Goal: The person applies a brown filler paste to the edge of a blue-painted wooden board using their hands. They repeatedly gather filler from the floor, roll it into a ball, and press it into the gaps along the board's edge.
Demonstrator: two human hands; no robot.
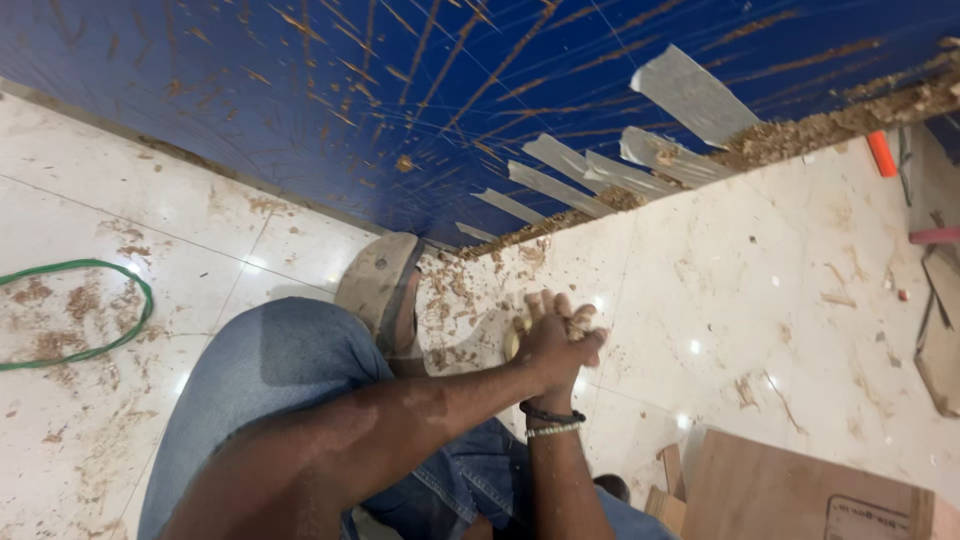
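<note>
Looking down from my head, my left hand (pixel 548 335) and right hand (pixel 570 350) meet in front of my knee, pressed palm to palm over the pale tile floor (pixel 760 300). My fingers are closed around a small clump of wood shavings (pixel 578 322); light curls stick out at the top and side of the clasp, and a bit shows at the left edge too. How tightly each hand grips on its own I cannot tell, since one covers the other. I judge that I hold them together like this so the loose bits stay cupped and do not spill.

On my right wrist sit two bands (pixel 552 420), one dark and one beaded, side by side. My bent knee in blue jeans (pixel 290 370) fills the lower left, and one sandal (pixel 380 285) rests flat on the tiles just beside my hands, near the blue board (pixel 300 110).

That board is streaked with sawdust, and I count about six grey tape strips (pixel 690 95) along its lower edge, seemingly holding it where it meets the floor. A ridge of shavings lies along that edge. One green cord (pixel 95 310) loops on the tiles well to my left. One brown plywood sheet (pixel 790 490) lies at the lower right, with a couple of small offcuts (pixel 668 490) beside it.
</note>
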